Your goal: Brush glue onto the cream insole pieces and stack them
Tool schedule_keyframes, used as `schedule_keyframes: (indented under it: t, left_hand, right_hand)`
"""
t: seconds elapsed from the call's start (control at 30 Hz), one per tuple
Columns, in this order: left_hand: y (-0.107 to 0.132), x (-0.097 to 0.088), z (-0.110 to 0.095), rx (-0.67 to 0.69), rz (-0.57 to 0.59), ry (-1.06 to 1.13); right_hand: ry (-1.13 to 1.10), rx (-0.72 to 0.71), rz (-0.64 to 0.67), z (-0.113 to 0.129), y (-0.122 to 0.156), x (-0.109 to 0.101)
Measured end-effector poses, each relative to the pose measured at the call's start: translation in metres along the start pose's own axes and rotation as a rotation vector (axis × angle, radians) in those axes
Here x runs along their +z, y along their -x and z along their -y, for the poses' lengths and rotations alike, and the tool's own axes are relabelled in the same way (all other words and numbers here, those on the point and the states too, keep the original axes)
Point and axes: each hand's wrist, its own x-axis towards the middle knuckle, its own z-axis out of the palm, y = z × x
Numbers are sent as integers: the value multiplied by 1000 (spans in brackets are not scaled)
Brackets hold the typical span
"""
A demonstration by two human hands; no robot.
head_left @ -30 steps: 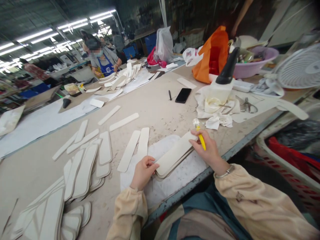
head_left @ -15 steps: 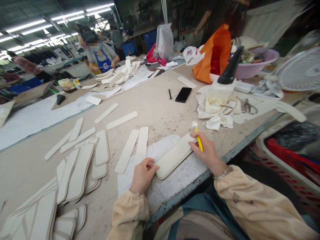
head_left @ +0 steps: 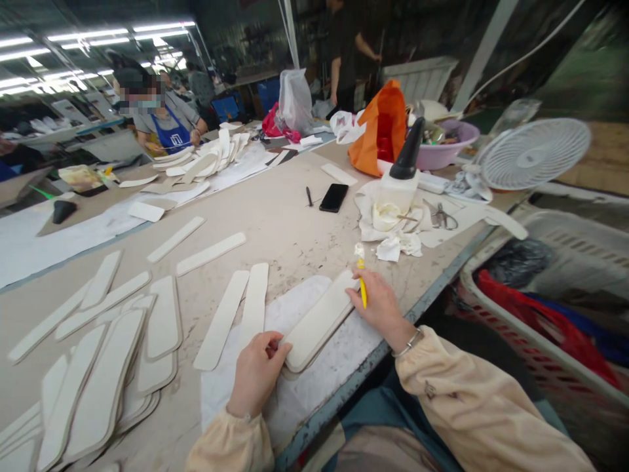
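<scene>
Rounded white strips [head_left: 322,321], seemingly two or more stacked, lie slantwise on a white sheet [head_left: 339,370] in front of me. My left hand [head_left: 260,370] is at their near left end, fingers curled and thumb at the edge, apparently pinching it. My right hand [head_left: 381,305] grips a small yellow-handled brush [head_left: 362,288] with a white-smeared tip pointing away from me. Its fingertips also touch the far right end of the strips. Two single strips [head_left: 223,318] lie just left of the sheet. A pile of similar strips [head_left: 111,380] spreads further left.
Beyond my right hand stand a white bottle with a black nozzle [head_left: 405,154], crumpled white scraps [head_left: 399,246] and scissors [head_left: 445,217]. A phone [head_left: 334,197] lies mid-table. A fan [head_left: 535,154] and basket [head_left: 540,341] are at right. A co-worker [head_left: 170,121] works at the far left.
My view has turned right, so the table and everything on it sits further left. Both hands stay at the strips; the brush is still in my right hand.
</scene>
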Motion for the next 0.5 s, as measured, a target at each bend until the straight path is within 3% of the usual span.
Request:
schedule_keyframes:
  t: [0.13, 0.3, 0.4, 0.5]
  left_hand:
    - [-1, -1, -1, -16, 1, -15]
    - [-4, 1, 2, -77, 29, -37]
    - [-5, 1, 3, -100, 51, -47]
    - [-6, 1, 2, -118, 58, -40]
  right_hand:
    - [-29, -136, -27, 12, 4, -6]
    - [-151, -448, 233, 45, 21, -1]
    - [-116, -457, 325, 51, 26, 1]
    - [-56, -352, 279, 39, 24, -1]
